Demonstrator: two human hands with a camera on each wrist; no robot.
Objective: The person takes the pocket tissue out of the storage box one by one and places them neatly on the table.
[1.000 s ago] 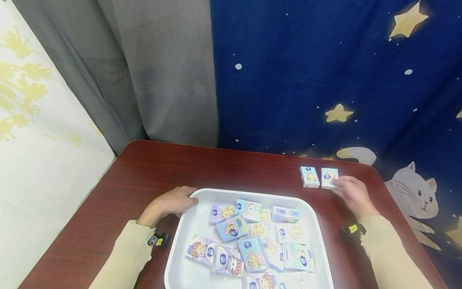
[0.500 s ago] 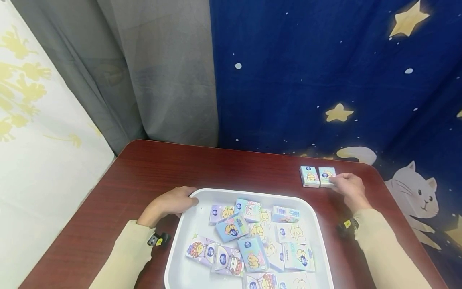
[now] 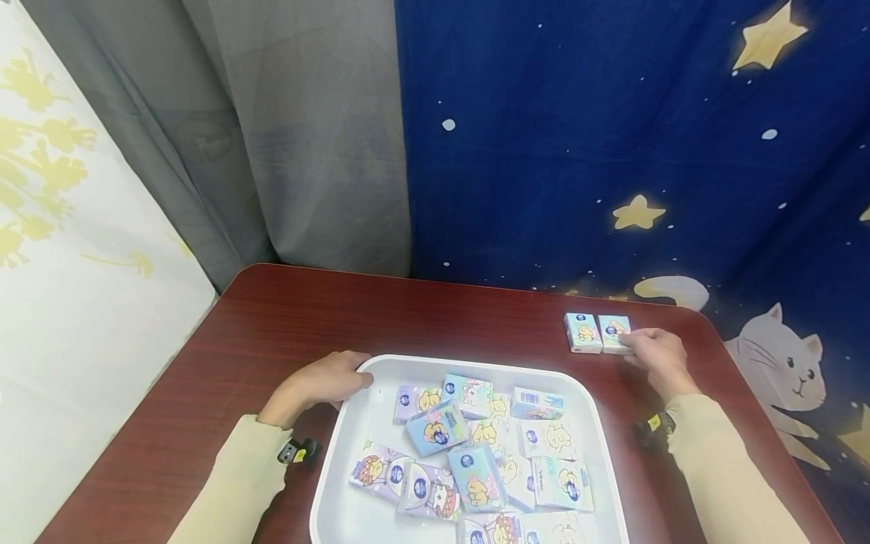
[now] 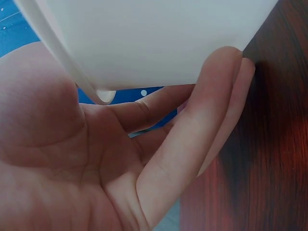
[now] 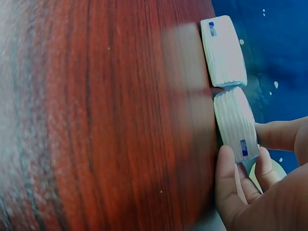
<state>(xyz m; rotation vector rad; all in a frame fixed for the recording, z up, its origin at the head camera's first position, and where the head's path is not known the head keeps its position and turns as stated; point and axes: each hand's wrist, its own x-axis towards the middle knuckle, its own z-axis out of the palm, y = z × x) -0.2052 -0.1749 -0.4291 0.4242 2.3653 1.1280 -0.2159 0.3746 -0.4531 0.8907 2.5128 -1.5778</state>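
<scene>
My left hand (image 3: 334, 378) grips the far left corner of a white plastic tray (image 3: 584, 389), thumb over the rim. In the left wrist view its fingers (image 4: 192, 130) lie against the tray's outer wall. Several small tissue packs (image 3: 476, 476), pastel with cartoon animals, lie jumbled in the tray. At the far right of the table, my right hand (image 3: 658, 357) pinches a pale blue tissue pack (image 3: 614, 332) by its right end. A second tissue pack (image 3: 583, 332) lies just left of it, a thin gap between them. The right wrist view shows both packs' ribbed white sides (image 5: 236, 122).
The dark red-brown table (image 3: 421, 317) backs onto a grey curtain (image 3: 319, 151) and a blue starry curtain (image 3: 516, 151). A white cloth with yellow flowers (image 3: 81, 302) hangs at the left. The two packs lie near the table's far edge.
My right hand has slid the right tissue pack leftward, narrowing the gap to its neighbour. Most of that shift came in the first half second. The left hand and tray have not moved.
</scene>
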